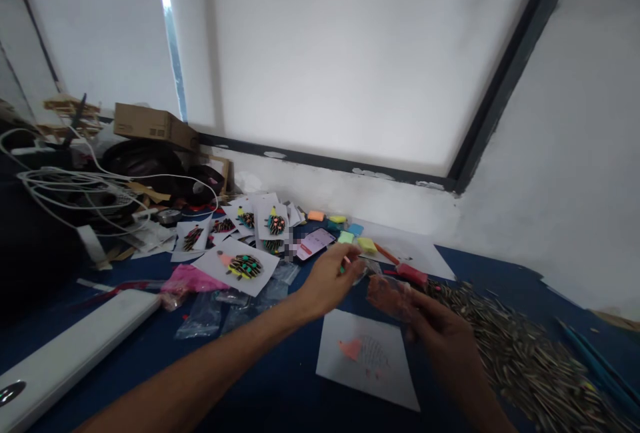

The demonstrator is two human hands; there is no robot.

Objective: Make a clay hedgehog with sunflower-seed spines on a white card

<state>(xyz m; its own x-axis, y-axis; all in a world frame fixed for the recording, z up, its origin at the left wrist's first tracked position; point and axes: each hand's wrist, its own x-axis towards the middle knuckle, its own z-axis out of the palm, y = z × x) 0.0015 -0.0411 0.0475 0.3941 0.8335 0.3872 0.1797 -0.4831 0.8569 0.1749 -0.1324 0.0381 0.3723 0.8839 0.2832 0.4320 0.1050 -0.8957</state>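
Observation:
My right hand (440,329) grips a clear plastic bag (387,296) with orange-brown stuff inside. Across from it, my left hand (333,279) has its fingers curled together; a small green bit shows between them, too small to name. Below both hands lies a white paper (367,363) with a hedgehog drawing, its head coloured pink and its spines drawn as lines. Just beyond my left hand sit soft-looking blocks in yellow (367,245), green (346,237) and blue (355,229). A red packet (411,274) rests behind the bag.
A heap of striped seeds (525,346) spreads over the blue table at right. Finished hedgehog cards (240,266), a phone (315,244) and clear bags (200,313) lie left of centre. A long white device (85,353), coiled cables (75,186) and a cardboard box (150,125) occupy the left.

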